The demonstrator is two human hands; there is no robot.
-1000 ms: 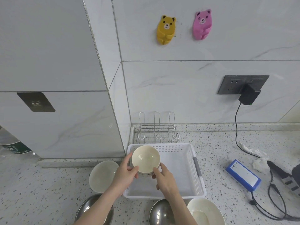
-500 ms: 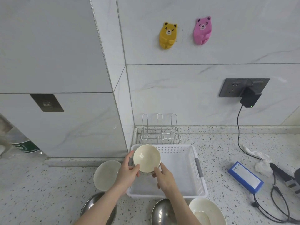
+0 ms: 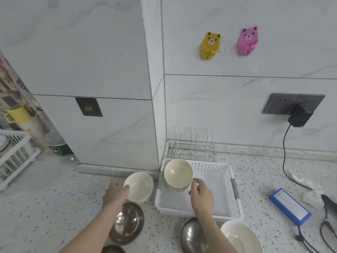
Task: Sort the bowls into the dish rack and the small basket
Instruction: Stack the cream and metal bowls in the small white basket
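Note:
A small cream bowl (image 3: 177,173) sits upright in the back left corner of the white basket (image 3: 237,212). My right hand (image 3: 201,197) holds its right side, thumb at the rim. My left hand (image 3: 114,194) is outside the basket with its fingertips touching the rim of a white bowl (image 3: 139,187) on the counter. Nearer to me stand two steel bowls (image 3: 127,223) (image 3: 192,236) and a large white bowl (image 3: 240,238). The wire dish rack (image 3: 194,145) stands behind the basket against the wall and holds nothing.
A blue box (image 3: 290,206), crumpled tissue (image 3: 310,195) and black cables (image 3: 284,161) lie to the right. At the far left are a white rack (image 3: 16,159) and a green-labelled bottle (image 3: 61,149). A wall corner juts out behind the white bowl.
My left hand let go of the cream bowl and moved left to the white bowl. The cream bowl went down into the basket's back left corner. The camera turned left.

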